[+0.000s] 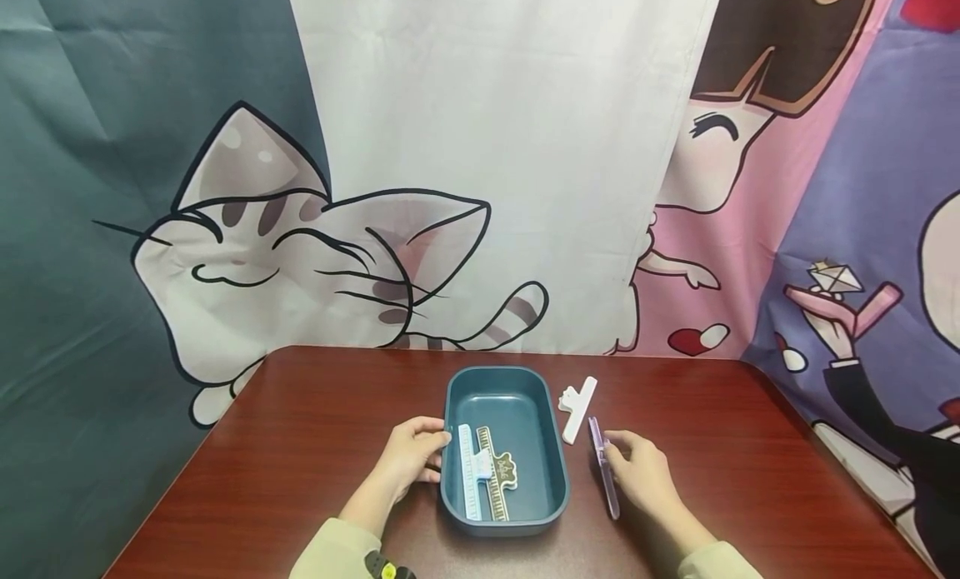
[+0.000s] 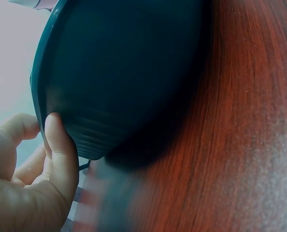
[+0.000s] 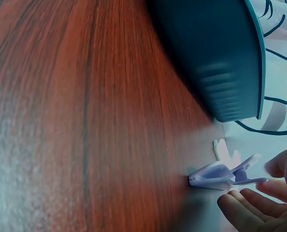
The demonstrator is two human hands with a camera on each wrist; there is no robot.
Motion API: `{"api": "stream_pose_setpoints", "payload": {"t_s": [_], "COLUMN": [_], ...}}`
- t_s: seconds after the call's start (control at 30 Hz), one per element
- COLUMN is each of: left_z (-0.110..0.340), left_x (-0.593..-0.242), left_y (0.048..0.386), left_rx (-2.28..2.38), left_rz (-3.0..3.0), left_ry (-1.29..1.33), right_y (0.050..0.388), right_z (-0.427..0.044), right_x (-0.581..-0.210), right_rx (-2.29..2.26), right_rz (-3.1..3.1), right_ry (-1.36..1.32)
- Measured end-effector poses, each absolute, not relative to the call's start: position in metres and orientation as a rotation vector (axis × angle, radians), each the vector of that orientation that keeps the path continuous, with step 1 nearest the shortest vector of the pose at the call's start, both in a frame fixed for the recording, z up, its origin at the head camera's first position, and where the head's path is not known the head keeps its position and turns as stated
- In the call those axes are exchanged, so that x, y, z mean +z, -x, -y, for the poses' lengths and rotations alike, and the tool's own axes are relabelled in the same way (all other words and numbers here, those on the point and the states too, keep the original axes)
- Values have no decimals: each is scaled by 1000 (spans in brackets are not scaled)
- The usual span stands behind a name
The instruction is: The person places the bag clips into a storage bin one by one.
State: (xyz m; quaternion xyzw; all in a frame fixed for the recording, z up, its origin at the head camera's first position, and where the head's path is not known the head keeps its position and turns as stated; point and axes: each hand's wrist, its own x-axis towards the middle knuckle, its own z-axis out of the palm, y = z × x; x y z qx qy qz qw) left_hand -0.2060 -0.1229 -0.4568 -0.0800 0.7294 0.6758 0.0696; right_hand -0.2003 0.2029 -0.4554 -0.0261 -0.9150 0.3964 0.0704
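My left hand [image 1: 408, 454] [image 2: 41, 179] grips the left rim of a dark teal tray [image 1: 555, 471] [image 2: 119, 63] [image 3: 216, 53], with a fingertip over the edge and other fingers against the outer wall. Inside the tray, a pale blue-white clip [image 1: 469, 471] and a gold-and-cream clip [image 1: 495, 479] lie side by side at the left. Right of the tray, my right hand [image 1: 645, 471] [image 3: 269, 198] is at a purple clip [image 1: 604, 471] [image 3: 213, 176] on the table. Thumb and fingers are spread around its handles; a fingertip appears to touch one handle.
A white clip [image 1: 576, 411] [image 3: 223, 151] lies on the brown wooden table [image 1: 315, 412] [image 2: 240, 121] [image 3: 85, 121], beyond the purple one and beside the tray's right wall. Behind the table hangs a cloth [image 1: 502, 87] printed with a cartoon cat and figures.
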Motion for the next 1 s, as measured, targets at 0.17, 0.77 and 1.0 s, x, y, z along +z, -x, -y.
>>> {"api": "stream_pose_setpoints", "payload": {"t_s": [0.17,0.77,1.0], "left_z": [123,123,122], "left_x": [-458,-458,-457], "left_y": [206,206,205], "left_rx": [2028,2040,2041], "left_rz": [-2201,-2192,-2189], "left_ry": [245,251,246], "right_y": [202,204,202], "right_z": [-204,-206,-215], "right_x": [-459,-457,-459], "right_rx": [1123,1013,1266], "right_rz": [2759,2780,2729], "right_ry": [103,96,226]}}
